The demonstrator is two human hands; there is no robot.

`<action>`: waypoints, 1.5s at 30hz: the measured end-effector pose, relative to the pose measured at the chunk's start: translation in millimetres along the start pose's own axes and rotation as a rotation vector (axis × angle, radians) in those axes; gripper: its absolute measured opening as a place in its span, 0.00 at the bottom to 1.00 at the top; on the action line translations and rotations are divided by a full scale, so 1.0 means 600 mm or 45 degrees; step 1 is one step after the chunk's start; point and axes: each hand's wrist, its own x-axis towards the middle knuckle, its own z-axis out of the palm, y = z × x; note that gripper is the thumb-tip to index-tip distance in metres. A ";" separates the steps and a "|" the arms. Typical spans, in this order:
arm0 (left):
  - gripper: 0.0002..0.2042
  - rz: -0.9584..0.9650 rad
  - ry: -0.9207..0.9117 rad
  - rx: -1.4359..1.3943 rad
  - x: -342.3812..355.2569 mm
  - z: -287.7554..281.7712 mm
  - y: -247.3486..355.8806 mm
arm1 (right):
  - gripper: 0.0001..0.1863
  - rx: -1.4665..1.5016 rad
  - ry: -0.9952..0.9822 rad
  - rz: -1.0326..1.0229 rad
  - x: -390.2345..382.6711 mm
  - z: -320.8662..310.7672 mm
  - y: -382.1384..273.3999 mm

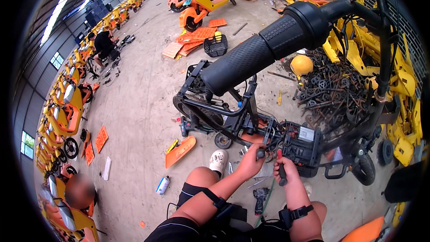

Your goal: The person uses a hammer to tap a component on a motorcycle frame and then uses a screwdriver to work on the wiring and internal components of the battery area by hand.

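In front of me stands a stripped black scooter frame (pixel 233 111), its handlebar grip (pixel 242 62) looming close across the view. My left hand (pixel 251 163) is closed round a dark handle with a rounded end (pixel 260 153), at the frame's lower middle; the rest of that tool is hidden. Beside it, my right hand (pixel 289 170) wraps round a tool with a black and red handle (pixel 282 176), which points up toward the frame. Its working end is too small to make out. Just beyond both hands lies the black central housing (pixel 301 145) with cables.
A cordless drill (pixel 260 197) lies between my feet, and a spray can (pixel 163 185) to the left. Orange panels (pixel 181 151) are scattered about. Dark metal parts (pixel 331 87) and yellow panels (pixel 405 125) pile up at right. Scooters (pixel 69 107) line the left; a person (pixel 104 47) crouches farther off.
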 end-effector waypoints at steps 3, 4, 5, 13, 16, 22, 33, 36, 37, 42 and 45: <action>0.12 -0.035 -0.026 -0.012 -0.003 0.006 -0.009 | 0.05 -0.003 0.009 -0.012 -0.002 0.003 0.002; 0.12 -0.050 -0.036 -0.014 -0.005 0.008 -0.012 | 0.05 0.000 0.009 -0.014 -0.003 0.003 0.002; 0.12 -0.051 -0.035 -0.023 -0.005 0.008 -0.010 | 0.05 0.005 0.008 -0.017 -0.004 0.002 0.002; 0.10 -0.041 0.042 -0.048 0.000 0.012 -0.003 | 0.07 -0.042 0.021 -0.035 -0.010 0.001 0.002; 0.10 -0.022 0.062 -0.047 0.002 0.012 -0.002 | 0.07 -0.042 0.016 -0.040 -0.008 -0.004 0.002; 0.10 -0.018 0.082 -0.069 0.005 0.008 0.007 | 0.06 -0.015 0.049 -0.044 -0.014 0.003 0.002; 0.10 -0.035 0.080 -0.040 0.009 0.003 0.010 | 0.06 -0.021 0.025 -0.056 -0.010 0.001 0.001; 0.10 -0.055 0.062 -0.037 0.009 0.004 0.007 | 0.05 -0.023 0.018 -0.041 -0.010 0.003 0.001; 0.10 -0.062 0.055 -0.037 0.010 0.005 0.007 | 0.05 -0.028 0.008 -0.033 -0.011 0.002 0.000; 0.10 -0.066 0.040 -0.020 0.010 0.008 0.003 | 0.05 -0.043 0.002 -0.028 -0.010 0.004 -0.001; 0.12 -0.070 0.041 -0.033 0.009 0.008 0.007 | 0.06 -0.064 -0.005 0.017 -0.005 -0.001 -0.002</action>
